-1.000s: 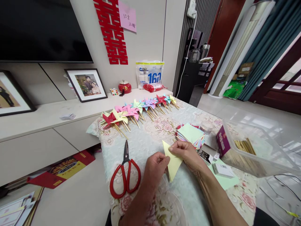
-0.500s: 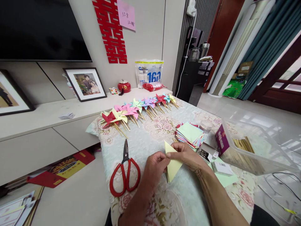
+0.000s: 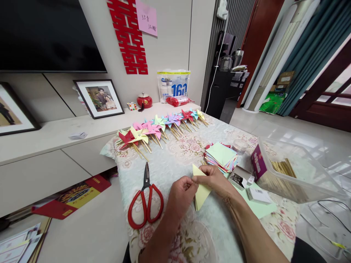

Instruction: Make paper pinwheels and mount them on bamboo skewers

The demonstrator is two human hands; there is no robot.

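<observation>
A folded sheet of pale yellow paper is held between both hands above the flowered tablecloth. My left hand pinches its left edge with curled fingers. From the other side, my right hand grips it, thumb in front and fingers behind. The fingertips of both hands meet near the paper's middle; whether something small is between them is hidden. Red-handled scissors lie to the left of my left hand. Beyond my right hand sits a stack of coloured paper squares.
Finished paper pinwheels on sticks lie in a row along the table's far edge. At right are a small box of metal fasteners, a white box, a round clear container and a plastic bin holding sticks.
Both hands keep nearly the same pinch on the yellow paper. Its lower right part has turned slightly, and the view has shifted a little.
</observation>
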